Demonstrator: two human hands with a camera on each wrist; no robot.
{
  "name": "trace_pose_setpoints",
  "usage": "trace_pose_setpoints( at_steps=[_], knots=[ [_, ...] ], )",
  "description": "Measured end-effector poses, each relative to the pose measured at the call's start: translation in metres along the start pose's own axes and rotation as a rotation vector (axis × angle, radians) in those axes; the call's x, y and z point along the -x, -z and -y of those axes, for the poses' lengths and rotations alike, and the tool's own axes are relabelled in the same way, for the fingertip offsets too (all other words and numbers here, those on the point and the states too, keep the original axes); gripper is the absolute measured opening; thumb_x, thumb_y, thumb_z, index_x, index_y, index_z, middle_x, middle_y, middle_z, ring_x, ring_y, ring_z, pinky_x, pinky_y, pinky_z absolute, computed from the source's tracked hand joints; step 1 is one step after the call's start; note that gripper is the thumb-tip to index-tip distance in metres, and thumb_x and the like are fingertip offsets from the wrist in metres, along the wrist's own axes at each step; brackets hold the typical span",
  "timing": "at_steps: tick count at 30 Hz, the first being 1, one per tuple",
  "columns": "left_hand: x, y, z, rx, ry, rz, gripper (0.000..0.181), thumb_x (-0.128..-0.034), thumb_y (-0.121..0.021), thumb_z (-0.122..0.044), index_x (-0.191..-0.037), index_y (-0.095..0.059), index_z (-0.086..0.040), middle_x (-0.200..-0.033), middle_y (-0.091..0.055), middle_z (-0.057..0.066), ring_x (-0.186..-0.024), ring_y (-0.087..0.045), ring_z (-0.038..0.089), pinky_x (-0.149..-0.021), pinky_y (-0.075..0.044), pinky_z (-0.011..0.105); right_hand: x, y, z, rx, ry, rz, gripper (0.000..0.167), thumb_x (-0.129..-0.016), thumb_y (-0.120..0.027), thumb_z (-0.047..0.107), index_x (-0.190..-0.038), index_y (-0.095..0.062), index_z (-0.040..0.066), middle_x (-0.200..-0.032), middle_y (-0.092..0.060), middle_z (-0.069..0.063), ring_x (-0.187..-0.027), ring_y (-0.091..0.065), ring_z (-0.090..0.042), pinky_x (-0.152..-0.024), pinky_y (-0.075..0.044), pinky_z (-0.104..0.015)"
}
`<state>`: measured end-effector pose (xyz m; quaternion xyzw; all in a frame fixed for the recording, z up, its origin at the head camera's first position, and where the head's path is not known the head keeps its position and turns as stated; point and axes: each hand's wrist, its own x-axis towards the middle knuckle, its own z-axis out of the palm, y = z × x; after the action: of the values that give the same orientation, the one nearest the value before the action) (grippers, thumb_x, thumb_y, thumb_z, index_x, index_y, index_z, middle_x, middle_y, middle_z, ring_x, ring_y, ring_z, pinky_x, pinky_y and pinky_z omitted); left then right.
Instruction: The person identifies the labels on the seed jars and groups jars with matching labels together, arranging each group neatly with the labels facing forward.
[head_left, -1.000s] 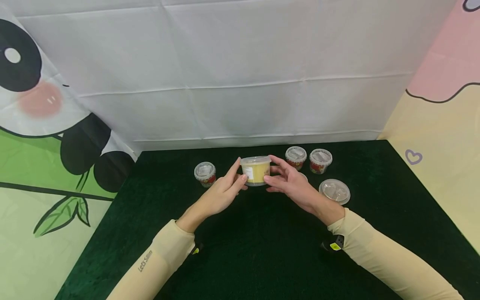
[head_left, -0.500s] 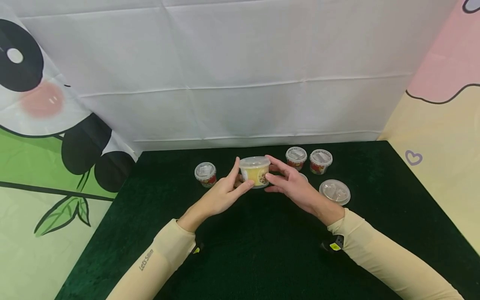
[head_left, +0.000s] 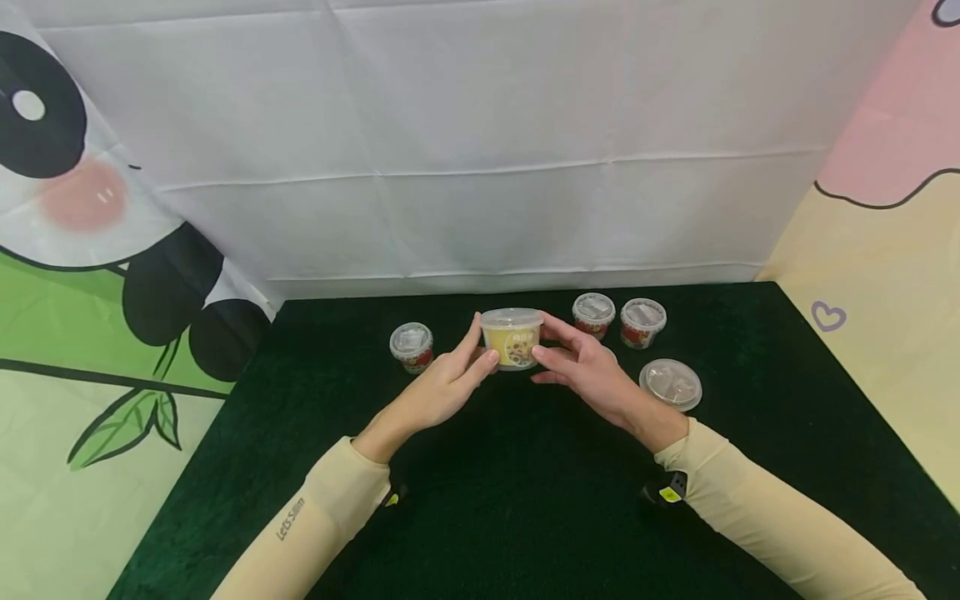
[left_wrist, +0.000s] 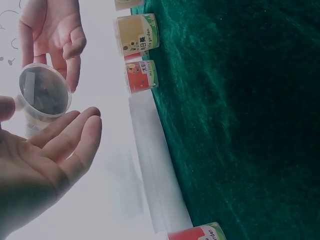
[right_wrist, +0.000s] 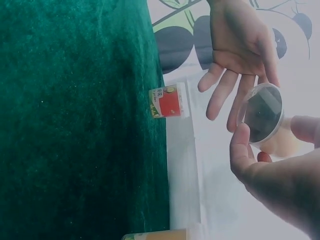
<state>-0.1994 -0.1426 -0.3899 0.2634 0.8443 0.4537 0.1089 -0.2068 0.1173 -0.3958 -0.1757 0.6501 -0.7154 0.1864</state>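
Observation:
A clear plastic tub with a yellow printed label and a clear lid is held upright above the dark green cloth in the head view. My left hand grips its left side, thumb toward the front. From the right, my right hand holds it between thumb and fingers. Both wrist views show the dark round bottom of the tub between the two hands. Some of my left fingers stretch out beyond the tub in the right wrist view.
A red-labelled tub stands at the left. Two similar red tubs, one of them here, stand at the back right. Nearer is a wider lidded tub. My right hand mostly hides another lid. A white cloth wall rises behind.
The tub has turned between my hands: the white label panel has gone from the front and the printed picture has come round from the right. Both hands stay in nearly the same place.

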Motion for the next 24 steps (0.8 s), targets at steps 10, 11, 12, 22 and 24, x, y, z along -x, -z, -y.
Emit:
trace_pose_setpoints(
  at_steps=[10,11,12,22,24],
  knots=[
    [0.001,-0.0004,0.0004,0.01,-0.003,0.0,0.075,-0.1087,-0.038,-0.05,-0.163,0.004,-0.02,-0.146,-0.054,0.013,-0.128,-0.058,0.023,-0.107,-0.046,0.046,-0.0007,-0.0028,0.0003,-0.02,0.027,0.023,0.061,-0.106,-0.054,0.017,-0.16,-0.024,0.014,-0.149,-0.036,-0.018,-0.128,-0.052,-0.032,-0.101,-0.051,-0.043],
    [0.0009,-0.0007,0.0009,0.014,-0.004,0.003,0.075,-0.1088,-0.037,-0.05,-0.163,0.004,-0.02,-0.147,-0.053,0.013,-0.128,-0.057,0.023,-0.107,-0.045,0.046,-0.0009,-0.0028,0.0002,-0.028,0.027,0.022,0.06,-0.107,-0.053,0.017,-0.16,-0.024,0.015,-0.149,-0.037,-0.018,-0.129,-0.051,-0.033,-0.101,-0.051,-0.044],
    [0.0008,-0.0009,0.0014,0.019,-0.006,0.006,0.075,-0.1089,-0.037,-0.05,-0.163,0.005,-0.019,-0.148,-0.052,0.014,-0.129,-0.057,0.023,-0.108,-0.045,0.046,-0.0009,-0.0029,0.0003,-0.036,0.028,0.025,0.06,-0.107,-0.052,0.018,-0.16,-0.024,0.015,-0.15,-0.037,-0.018,-0.131,-0.049,-0.035,-0.101,-0.05,-0.045],
    [0.0021,0.0004,0.003,0.008,-0.024,0.0,0.073,-0.1101,-0.037,-0.046,-0.163,0.004,-0.018,-0.146,-0.053,0.016,-0.126,-0.059,0.024,-0.105,-0.047,0.044,-0.0008,-0.0049,0.0015,-0.069,0.022,0.042,0.059,-0.108,-0.05,0.018,-0.159,-0.02,0.017,-0.154,-0.036,-0.019,-0.135,-0.046,-0.038,-0.103,-0.049,-0.048],
    [0.0026,0.001,0.0032,0.011,-0.031,-0.004,0.071,-0.1106,-0.037,-0.043,-0.164,0.003,-0.018,-0.144,-0.055,0.017,-0.124,-0.06,0.025,-0.104,-0.048,0.046,-0.0011,-0.0049,0.0009,-0.064,0.018,0.05,0.061,-0.108,-0.049,0.018,-0.161,-0.018,0.017,-0.155,-0.036,-0.019,-0.135,-0.045,-0.038,-0.103,-0.049,-0.048]
  ],
)
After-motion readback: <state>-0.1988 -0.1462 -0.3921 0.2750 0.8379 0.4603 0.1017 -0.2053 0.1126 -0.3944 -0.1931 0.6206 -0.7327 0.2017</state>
